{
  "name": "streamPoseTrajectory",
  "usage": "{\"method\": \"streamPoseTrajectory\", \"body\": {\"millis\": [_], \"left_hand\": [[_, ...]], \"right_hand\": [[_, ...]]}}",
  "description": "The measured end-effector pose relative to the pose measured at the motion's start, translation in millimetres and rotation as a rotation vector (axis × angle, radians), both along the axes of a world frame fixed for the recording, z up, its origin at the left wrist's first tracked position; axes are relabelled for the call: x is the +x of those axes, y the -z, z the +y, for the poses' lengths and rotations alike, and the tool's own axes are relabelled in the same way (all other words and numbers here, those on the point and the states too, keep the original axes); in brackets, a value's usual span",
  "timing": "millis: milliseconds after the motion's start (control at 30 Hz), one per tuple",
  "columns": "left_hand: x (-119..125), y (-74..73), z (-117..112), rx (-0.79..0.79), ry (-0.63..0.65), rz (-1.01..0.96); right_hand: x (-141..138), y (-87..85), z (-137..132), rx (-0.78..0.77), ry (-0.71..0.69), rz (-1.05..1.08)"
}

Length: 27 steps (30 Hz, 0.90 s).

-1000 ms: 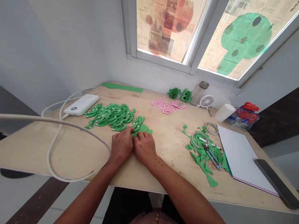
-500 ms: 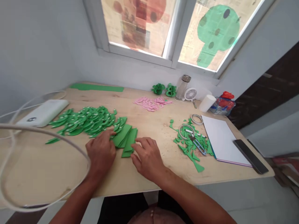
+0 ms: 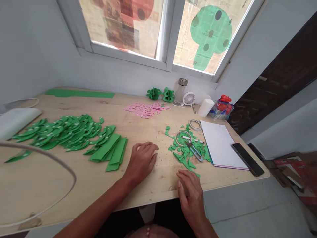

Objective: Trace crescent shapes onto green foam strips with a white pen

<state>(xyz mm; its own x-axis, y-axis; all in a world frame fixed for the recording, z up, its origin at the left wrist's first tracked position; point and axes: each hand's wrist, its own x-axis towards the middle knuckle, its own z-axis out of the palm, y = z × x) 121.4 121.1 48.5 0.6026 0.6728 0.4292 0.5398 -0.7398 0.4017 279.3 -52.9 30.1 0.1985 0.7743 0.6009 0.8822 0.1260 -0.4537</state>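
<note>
Two bare hands lie open on the wooden table (image 3: 74, 178) and grasp nothing. The right hand (image 3: 191, 193) is at the near edge of the table, just in front of the heap of green scraps (image 3: 184, 157). Its fingers are loose and point toward the heap, and I cannot tell if the tips touch a scrap. The left hand (image 3: 143, 161) rests flat with spread fingers just to the left of the heap.

On top of the heap lie small scissors (image 3: 196, 153) and a ring of tape (image 3: 182, 136). A second tape ring (image 3: 195, 124) is just behind the heap. To the right of the heap, touching its edge, lies a white sheet (image 3: 219, 143), and a dark phone (image 3: 248, 159) lies on the far right side of the sheet.

To the left of the heap, beyond the left hand, are flat green strips (image 3: 112, 152). Further left is a wide pile of curved green pieces (image 3: 61, 132). Behind the heap and a little to the left lie pink pieces (image 3: 146, 109). Well behind it, near the wall, stand two green paper flowers (image 3: 154, 93), a bottle (image 3: 180, 91) and a small fan (image 3: 189, 98).
</note>
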Motion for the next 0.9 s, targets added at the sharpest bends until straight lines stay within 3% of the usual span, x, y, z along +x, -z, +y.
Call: {"method": "streamPoseTrajectory", "body": {"millis": [233, 500, 667, 900], "left_hand": [[47.6, 1.7, 0.0, -0.059, 0.084, 0.064], [62.6, 2.1, 2.2, -0.109, 0.063, 0.024], [52.6, -3.9, 7.9, -0.102, 0.008, -0.019], [4.7, -12.4, 43.4, -0.057, -0.244, -0.088]], "right_hand": [[45.0, 0.0, -7.3, 0.098, 0.073, -0.007], [82.5, -3.4, -5.8, 0.128, 0.203, 0.026], [90.6, -2.3, -0.3, 0.132, 0.229, -0.007], [59.4, 31.4, 9.9, 0.155, 0.097, 0.000]]}}
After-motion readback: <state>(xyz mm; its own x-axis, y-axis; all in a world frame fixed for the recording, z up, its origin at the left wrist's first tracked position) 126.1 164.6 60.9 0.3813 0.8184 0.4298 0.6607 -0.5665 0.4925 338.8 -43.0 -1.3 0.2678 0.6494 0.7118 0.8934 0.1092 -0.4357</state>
